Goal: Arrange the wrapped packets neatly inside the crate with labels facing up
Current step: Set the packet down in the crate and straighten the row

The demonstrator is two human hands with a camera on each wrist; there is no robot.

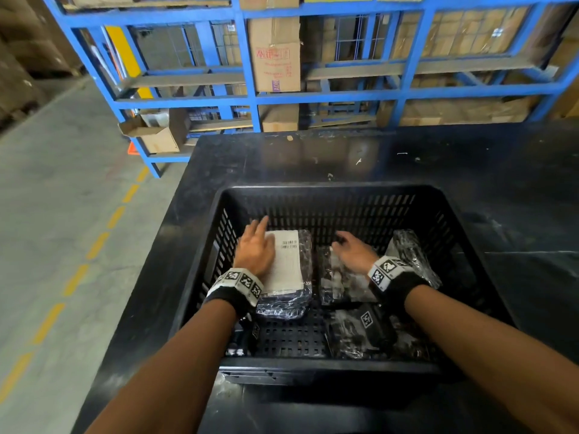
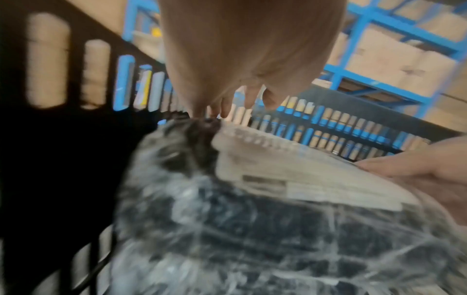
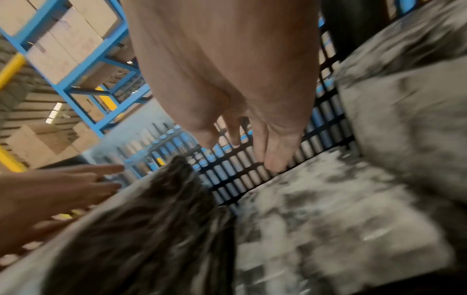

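A black slatted crate stands on the black table. Inside at the back left lies a clear-wrapped packet with its white label facing up. My left hand rests flat on its left side, fingers straight; the left wrist view shows my fingertips at the packet's far edge. My right hand hovers with relaxed fingers over the middle packet, holding nothing; its fingertips hang just above the wrap. Another packet leans on the right wall, and one lies at the front right.
Bare crate floor shows at the front left. The table runs on behind the crate. Blue racking with cardboard boxes stands beyond it. A concrete aisle with a dashed yellow line runs along the left.
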